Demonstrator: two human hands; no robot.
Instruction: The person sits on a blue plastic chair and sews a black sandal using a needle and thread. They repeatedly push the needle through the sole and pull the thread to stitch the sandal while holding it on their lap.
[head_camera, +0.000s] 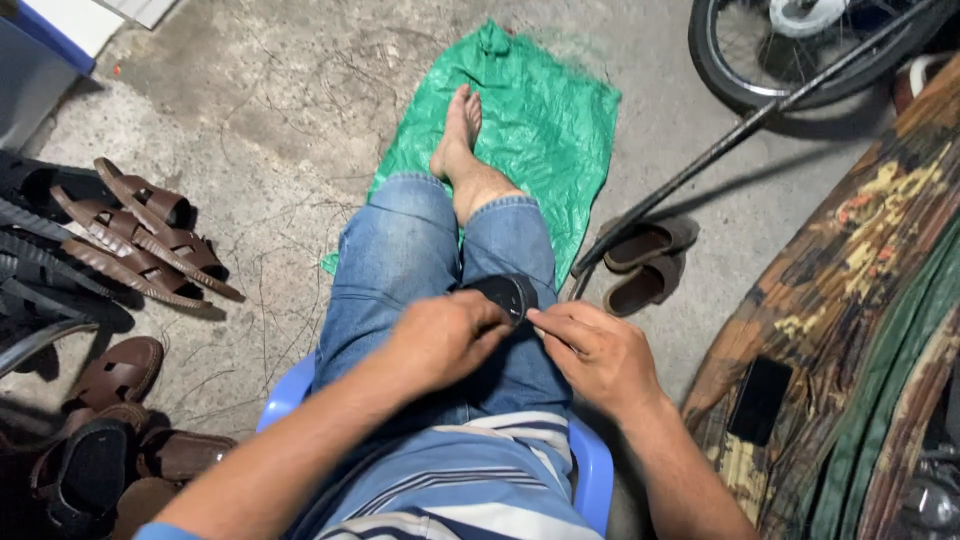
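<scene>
The person sits on a blue plastic chair (592, 462) with both hands meeting over the lap, working a small dark strap piece (506, 293) that rests on the right thigh of the blue jeans (400, 260). The left hand (445, 338) has its fingers curled in close, pinching the near left end of the piece, while the right hand (600, 352) pinches the right edge between thumb and forefinger, the other fingers folded. Judging by this, the handwork on the piece is in the middle: it is held and being fitted or pulled, not laid aside, and the brown sandals (140, 240) stacked at the left and those nearer below (115, 375) look like a mix of finished and waiting pairs, though I cannot tell which is which. The piece seems a stiff, matte, rounded band of rubber or leather; the shadow over it hides any stitching. Under the bare foot (462, 135) lies a crinkled green woven sheet (545, 120) on rough cracked concrete. A pair of worn brown slippers (645, 265) sits to the right beside a dark metal rod (740, 135), with a bicycle wheel (770, 50) far right and a camouflage-patterned cloth (850, 290) carrying a black phone (758, 400).
</scene>
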